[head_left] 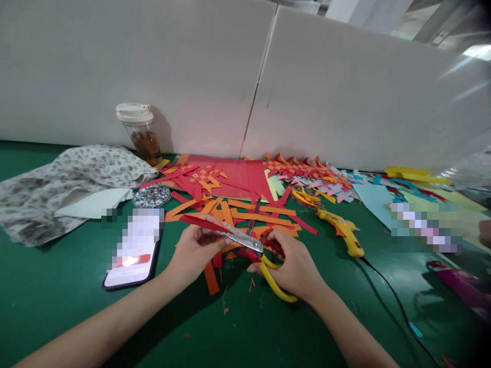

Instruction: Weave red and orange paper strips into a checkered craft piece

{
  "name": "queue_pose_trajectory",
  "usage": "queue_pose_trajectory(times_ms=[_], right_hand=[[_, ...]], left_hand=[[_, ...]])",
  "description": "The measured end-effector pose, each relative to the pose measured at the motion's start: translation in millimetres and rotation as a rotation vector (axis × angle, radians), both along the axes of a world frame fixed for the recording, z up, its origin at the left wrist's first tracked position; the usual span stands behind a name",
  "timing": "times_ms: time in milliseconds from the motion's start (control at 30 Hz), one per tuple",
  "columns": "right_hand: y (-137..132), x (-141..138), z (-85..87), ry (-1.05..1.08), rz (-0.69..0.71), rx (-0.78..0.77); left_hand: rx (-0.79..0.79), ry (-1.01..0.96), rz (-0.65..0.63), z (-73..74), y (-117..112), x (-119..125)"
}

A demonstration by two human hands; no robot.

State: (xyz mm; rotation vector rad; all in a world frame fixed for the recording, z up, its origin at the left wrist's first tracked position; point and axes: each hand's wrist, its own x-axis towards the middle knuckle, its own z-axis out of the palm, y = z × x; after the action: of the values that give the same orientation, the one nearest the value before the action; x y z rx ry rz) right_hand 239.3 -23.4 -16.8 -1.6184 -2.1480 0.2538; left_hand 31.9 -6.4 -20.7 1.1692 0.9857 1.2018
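My left hand [195, 250] pinches a folded red paper strip [199, 223] above the green table. My right hand [297, 268] grips yellow-handled scissors [249, 244], fingers through the loops. The steel blades point left and meet the red strip near my left fingers. Loose orange and red paper strips [249, 214] lie under and behind both hands.
A phone [132, 250] lies left of my hands. Behind it are patterned cloth [57, 179], a dish of beads [151, 196] and a lidded cup [140, 133]. A yellow glue gun [341, 230] with a black cord lies right, beyond it woven paper pieces [307, 174] and coloured sheets [383, 199].
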Motion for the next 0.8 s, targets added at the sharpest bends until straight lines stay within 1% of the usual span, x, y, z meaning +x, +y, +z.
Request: queue_pose_trajectory(times_ms=[133,300,500,800], right_hand=[[0.6,0.5,-0.6,0.008,0.01,0.013],[1.3,0.4,-1.2,0.019,0.006,0.004],[1.1,0.5,-1.9,0.018,0.005,0.029],[0.0,0.2,-1.9,0.004,0.013,0.058]], left_hand=[[-0.001,0.003,-0.002,-1.4,0.3,-0.6],[-0.005,-0.029,-0.04,-1.6,0.1,-0.7],[-0.032,-0.037,-0.012,-0.4,-0.1,0.4],[-0.048,-0.037,-0.009,1.2,1.0,0.6]])
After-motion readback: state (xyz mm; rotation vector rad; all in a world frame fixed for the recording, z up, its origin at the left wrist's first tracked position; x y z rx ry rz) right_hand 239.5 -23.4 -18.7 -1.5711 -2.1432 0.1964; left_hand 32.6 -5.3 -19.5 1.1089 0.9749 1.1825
